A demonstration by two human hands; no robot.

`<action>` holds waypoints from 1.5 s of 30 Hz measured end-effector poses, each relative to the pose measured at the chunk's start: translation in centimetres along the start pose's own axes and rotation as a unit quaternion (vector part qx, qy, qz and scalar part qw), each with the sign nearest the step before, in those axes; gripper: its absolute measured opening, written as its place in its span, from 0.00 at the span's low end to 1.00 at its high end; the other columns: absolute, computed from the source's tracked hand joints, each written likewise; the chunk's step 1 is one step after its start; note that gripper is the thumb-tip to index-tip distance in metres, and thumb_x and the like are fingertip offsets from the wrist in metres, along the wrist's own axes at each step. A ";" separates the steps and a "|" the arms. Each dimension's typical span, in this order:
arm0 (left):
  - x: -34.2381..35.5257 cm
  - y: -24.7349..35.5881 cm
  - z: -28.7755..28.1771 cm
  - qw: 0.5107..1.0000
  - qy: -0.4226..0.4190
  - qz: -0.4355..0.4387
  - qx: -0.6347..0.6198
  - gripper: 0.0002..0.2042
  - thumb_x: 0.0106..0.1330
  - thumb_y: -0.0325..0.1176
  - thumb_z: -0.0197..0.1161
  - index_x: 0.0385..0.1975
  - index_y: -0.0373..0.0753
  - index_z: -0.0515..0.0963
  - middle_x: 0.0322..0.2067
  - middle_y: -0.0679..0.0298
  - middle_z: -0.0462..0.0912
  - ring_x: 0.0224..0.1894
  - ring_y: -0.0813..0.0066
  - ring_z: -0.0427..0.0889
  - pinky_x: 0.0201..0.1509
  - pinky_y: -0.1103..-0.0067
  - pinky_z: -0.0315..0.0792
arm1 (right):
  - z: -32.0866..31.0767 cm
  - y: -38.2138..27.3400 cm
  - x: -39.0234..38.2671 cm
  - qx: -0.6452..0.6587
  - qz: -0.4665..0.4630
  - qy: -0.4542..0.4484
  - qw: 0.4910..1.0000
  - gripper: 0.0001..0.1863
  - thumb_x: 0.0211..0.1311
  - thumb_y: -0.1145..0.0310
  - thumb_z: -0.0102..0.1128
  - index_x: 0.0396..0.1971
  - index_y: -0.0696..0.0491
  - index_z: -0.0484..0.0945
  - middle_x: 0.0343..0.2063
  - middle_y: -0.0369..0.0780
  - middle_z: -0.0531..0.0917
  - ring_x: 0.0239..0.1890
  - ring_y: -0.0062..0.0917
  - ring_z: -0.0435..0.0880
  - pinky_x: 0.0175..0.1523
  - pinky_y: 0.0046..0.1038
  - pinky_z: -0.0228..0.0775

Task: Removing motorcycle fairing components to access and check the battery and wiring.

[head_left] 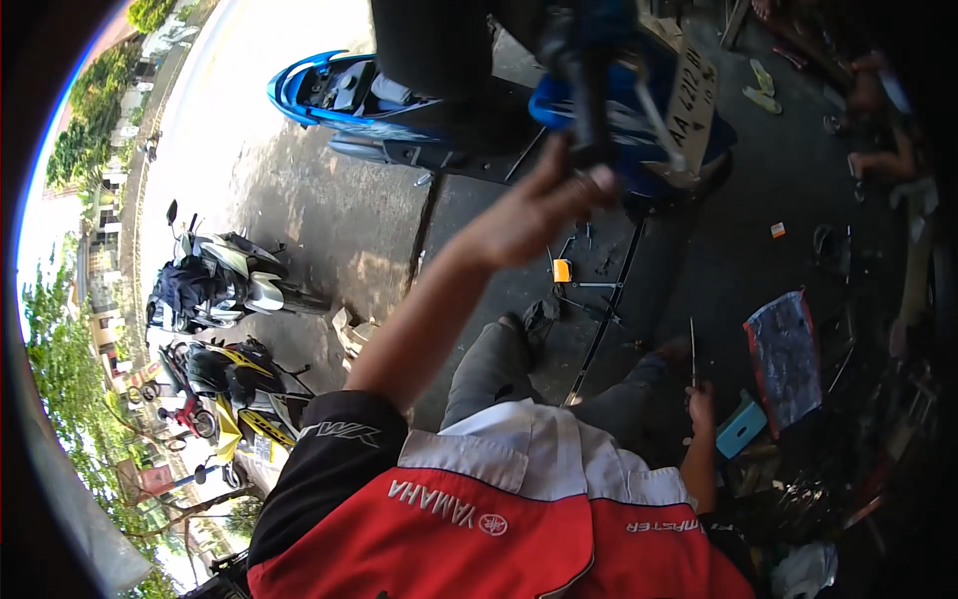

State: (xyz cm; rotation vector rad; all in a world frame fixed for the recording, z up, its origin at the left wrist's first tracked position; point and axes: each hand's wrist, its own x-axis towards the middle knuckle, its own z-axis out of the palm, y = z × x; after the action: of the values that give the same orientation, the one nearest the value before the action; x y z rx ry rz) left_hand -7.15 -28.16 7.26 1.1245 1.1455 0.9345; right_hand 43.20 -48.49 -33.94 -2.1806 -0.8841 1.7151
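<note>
My left hand (529, 220) reaches up to the blue scooter (629, 110), somewhat blurred. Its fingers close about the lower end of a dark handlebar grip (593, 125). Low on the right, my right hand (702, 407) is closed round a screwdriver (693, 354), whose long thin shaft points away from me. The screwdriver's handle is mostly hidden in the fist. Behind the grip, the scooter's front carries a pale number plate (691, 110). Its rear storage compartment (349, 85) is uncovered.
Small tools and an orange box (562, 271) lie on the floor by my feet. A second small box (777, 230) lies farther right. A blue stool (740, 426) and a red-edged mat (786, 359) are beside my right hand. Parked motorcycles (235, 270) stand left.
</note>
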 end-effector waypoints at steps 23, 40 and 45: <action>-19.1 -1.1 -44.3 0.957 0.133 -0.096 0.240 0.35 0.64 0.47 0.72 0.66 0.35 0.69 0.60 0.48 0.76 0.56 0.56 0.82 0.58 0.66 0.76 | 35.9 -10.2 -1.4 -0.445 -0.067 -0.130 0.884 0.16 0.70 0.67 0.49 0.42 0.59 0.85 0.43 0.54 0.86 0.44 0.44 0.86 0.51 0.47 0.76; 12.5 -18.9 -73.5 0.739 -0.070 0.018 0.670 0.39 0.58 0.39 0.72 0.71 0.40 0.63 0.72 0.48 0.60 0.71 0.45 0.64 0.72 0.59 0.65 | 56.0 -33.5 -5.4 -0.244 0.039 0.100 0.964 0.21 0.72 0.61 0.55 0.61 0.54 0.74 0.42 0.49 0.86 0.45 0.40 0.86 0.50 0.42 0.76; 23.4 -23.5 -77.3 0.640 -0.225 0.128 0.723 0.42 0.62 0.37 0.67 0.77 0.51 0.53 0.72 0.44 0.59 0.71 0.43 0.66 0.70 0.56 0.68 | 65.0 -26.9 -23.6 0.005 0.290 0.203 0.935 0.18 0.73 0.61 0.54 0.56 0.53 0.75 0.38 0.46 0.83 0.39 0.35 0.83 0.43 0.38 0.74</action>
State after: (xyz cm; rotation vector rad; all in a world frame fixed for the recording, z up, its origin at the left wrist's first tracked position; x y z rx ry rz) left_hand -78.56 3.64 -23.66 2.6651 1.2208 -0.3913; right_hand -29.47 -52.83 -19.69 -2.8261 -0.1259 1.3530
